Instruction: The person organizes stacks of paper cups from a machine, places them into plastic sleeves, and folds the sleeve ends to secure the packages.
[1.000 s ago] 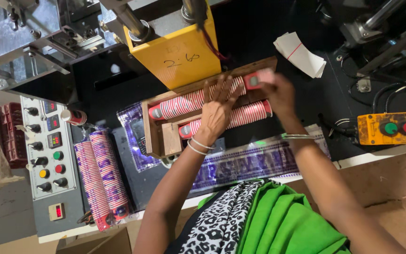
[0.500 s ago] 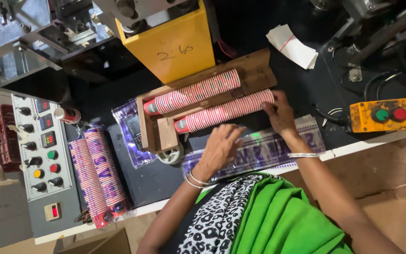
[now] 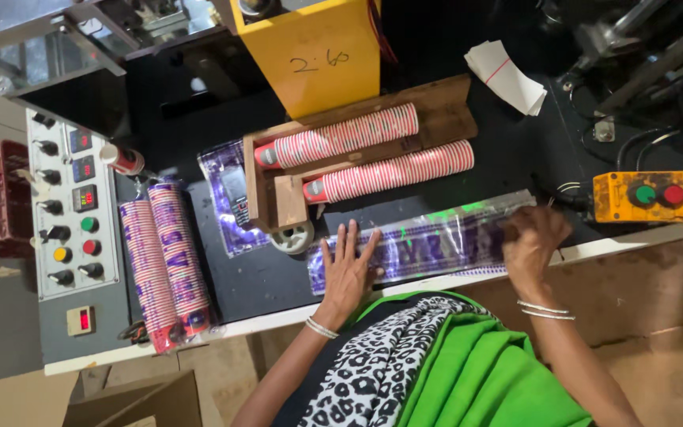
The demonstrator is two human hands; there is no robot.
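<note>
The left hand (image 3: pixel 347 271) lies flat, fingers spread, pinning the long clear printed plastic sleeve (image 3: pixel 424 241) just below the wooden cup rack (image 3: pixel 274 190), while the right hand (image 3: pixel 533 241) pinches its far end taut.

There is a single view, from the camera on the person's head, looking steeply down from above and close over the dark tabletop (image 3: pixel 278 277). The person's green-clad body fills the lower middle of the frame, the machine's yellow housing (image 3: pixel 314 51) the top, and a grey control panel (image 3: pixel 69 237) the left edge.
</note>
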